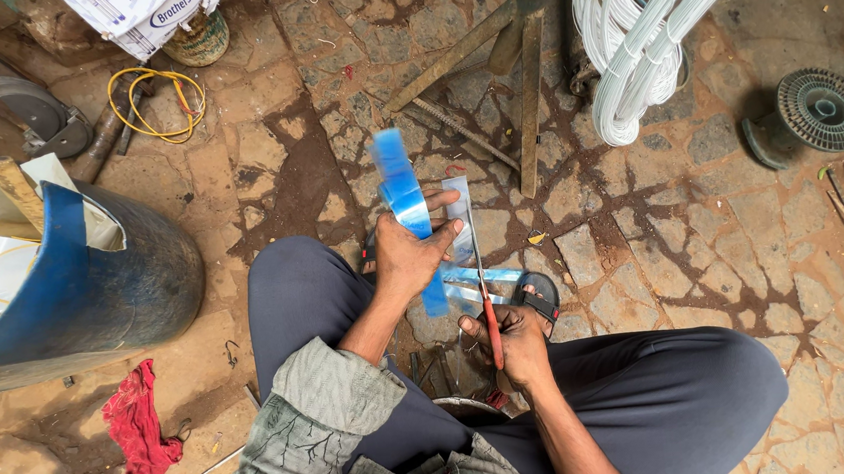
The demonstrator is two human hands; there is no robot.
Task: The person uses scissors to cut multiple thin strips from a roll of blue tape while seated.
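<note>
Gripping a blurred blue strip [405, 200], the left hand [406, 258] closes around it above the stone floor [643, 240]. The right hand [519, 345] clasps red-handled snips [487, 302], seemingly cutting a shiny sheet piece [461, 226].

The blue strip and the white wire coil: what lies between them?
In the head view, wooden sticks lie on the stone floor between blue strip and coil.

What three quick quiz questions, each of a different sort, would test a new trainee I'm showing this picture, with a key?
1. True or false: the left hand holds a blue strip.
2. Which tool is in the right hand? A hammer; B red-handled snips; C paintbrush.
3. What lies on the ground at lower left, below the blue drum?

Key: 1 true. 2 B. 3 A red cloth.
</note>
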